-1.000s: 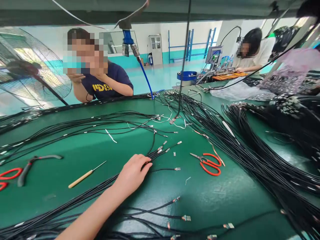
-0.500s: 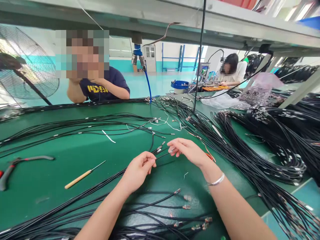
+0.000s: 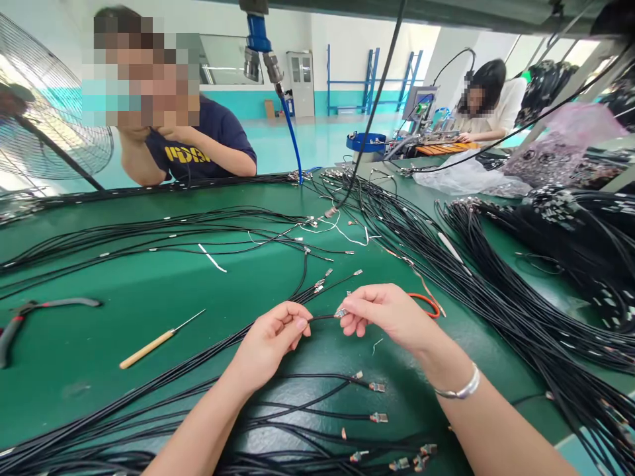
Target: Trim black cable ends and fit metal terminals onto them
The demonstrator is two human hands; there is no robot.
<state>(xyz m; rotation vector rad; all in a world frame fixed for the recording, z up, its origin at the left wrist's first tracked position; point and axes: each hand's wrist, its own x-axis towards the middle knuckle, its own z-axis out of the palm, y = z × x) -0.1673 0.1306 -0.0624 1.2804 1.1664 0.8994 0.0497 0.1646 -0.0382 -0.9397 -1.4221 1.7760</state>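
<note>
The left edge of the view cuts off the pliers point(image 3: 12, 334), and the right hand point(image 3: 389, 314) hides most of the red scissors point(image 3: 425, 304). The small metal terminal point(image 3: 340, 313) on the black cable point(image 3: 322, 317) is too small to show its shape clearly.

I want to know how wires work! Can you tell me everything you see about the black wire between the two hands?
The black wire is thin and round, with a smooth, rubbery-looking cover. It runs in a short, nearly straight line between the hands, rising slightly to the right, above the green table top. Its end carries a small shiny metal terminal, pinched by the right hand. The left hand holds the wire's other side.
</note>
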